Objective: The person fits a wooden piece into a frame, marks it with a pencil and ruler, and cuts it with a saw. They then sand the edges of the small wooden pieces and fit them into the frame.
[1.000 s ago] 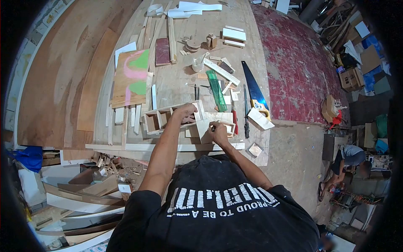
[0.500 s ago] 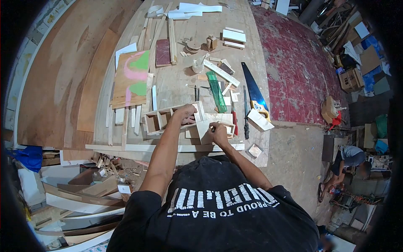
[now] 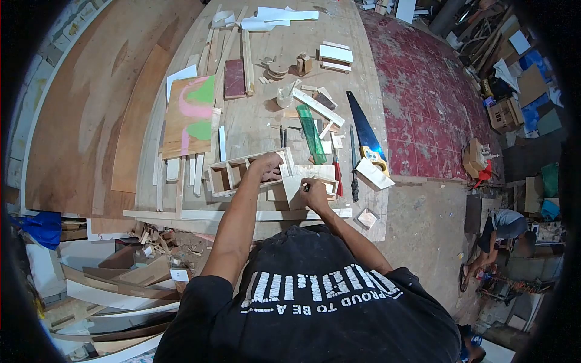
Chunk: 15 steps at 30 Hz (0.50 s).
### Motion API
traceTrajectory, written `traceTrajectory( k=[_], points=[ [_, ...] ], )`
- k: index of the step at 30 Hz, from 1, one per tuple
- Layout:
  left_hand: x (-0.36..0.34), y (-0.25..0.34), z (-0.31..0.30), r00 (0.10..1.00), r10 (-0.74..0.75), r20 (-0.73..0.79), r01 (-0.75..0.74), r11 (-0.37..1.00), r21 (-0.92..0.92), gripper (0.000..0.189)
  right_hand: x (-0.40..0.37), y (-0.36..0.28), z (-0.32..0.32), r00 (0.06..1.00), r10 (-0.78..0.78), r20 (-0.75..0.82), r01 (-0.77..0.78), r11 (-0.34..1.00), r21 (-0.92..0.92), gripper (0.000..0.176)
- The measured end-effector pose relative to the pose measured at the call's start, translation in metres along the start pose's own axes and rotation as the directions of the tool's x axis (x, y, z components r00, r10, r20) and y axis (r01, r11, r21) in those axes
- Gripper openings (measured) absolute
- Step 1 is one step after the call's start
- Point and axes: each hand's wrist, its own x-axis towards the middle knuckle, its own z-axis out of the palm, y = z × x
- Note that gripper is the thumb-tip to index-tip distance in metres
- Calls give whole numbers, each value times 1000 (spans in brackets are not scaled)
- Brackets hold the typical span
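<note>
My left hand (image 3: 267,167) grips the edge of a narrow wooden box (image 3: 230,174) with several compartments, its fingers curled over the frame. Just right of it, a pale flat board (image 3: 294,191) lies across the box's right end. My right hand (image 3: 314,195) is closed at that board's right edge, around a small dark object whose kind I cannot make out. Beyond the right hand sits a small open wooden frame (image 3: 330,185), partly hidden by the fingers. A red-handled tool (image 3: 338,175) lies beside this frame.
A handsaw (image 3: 365,130) lies on the right of the workbench (image 3: 254,130), near a green translucent strip (image 3: 311,134) and a white cup (image 3: 286,95). A painted board (image 3: 195,115) rests at left. Another person (image 3: 505,233) bends over at far right.
The left fingers have shifted slightly on the box. My right hand stays at the board's edge with almost no movement, and the view has tilted a little.
</note>
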Motion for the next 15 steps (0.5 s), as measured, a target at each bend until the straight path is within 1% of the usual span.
traceTrajectory(
  k=[4, 6, 7, 9, 10, 11, 12, 13, 14, 15],
  points=[
    [16, -10, -4, 999, -1, -44, 0, 1000, -6, 34, 0, 0, -2, 1000, 2, 20, -2, 1000, 13, 25],
    [21, -18, -5, 996, 49, -72, -48, 999, 7, 29, 1, 0, -1, 1000, -4, 19, 4, 1000, -4, 26],
    [23, -23, -6, 996, 49, -74, -48, 999, 8, 29, 1, 0, -1, 1000, -10, 20, 11, 1000, -20, 26],
    [25, -30, -7, 971, 187, -151, -156, 968, 198, 24, 1, -2, -3, 1000, -6, 28, 7, 1000, -15, 27],
    [12, -27, -4, 971, 187, -151, -156, 968, 197, 24, 0, -1, -3, 999, 2, 38, -1, 1000, -11, 28],
    [-2, -24, -2, 932, 303, -201, -209, 898, 386, 22, -3, 0, -3, 999, 1, 39, -1, 1000, -11, 28],
    [-19, -17, 1, 876, 425, -227, -238, 791, 564, 19, -4, 2, -3, 1000, 4, 29, -4, 1000, 23, 30],
    [-32, -17, 2, 873, 430, -230, -241, 790, 564, 19, -4, 2, -4, 1000, 5, 20, -6, 998, 57, 33],
    [-48, -21, 4, 769, 569, -291, -305, 727, 615, 19, -6, 3, -6, 1000, -1, 19, 0, 998, 58, 33],
    [-59, -30, 6, 641, 690, -338, -352, 655, 669, 18, -10, 2, -10, 1000, -6, 16, 4, 992, 130, 35]
  ],
)
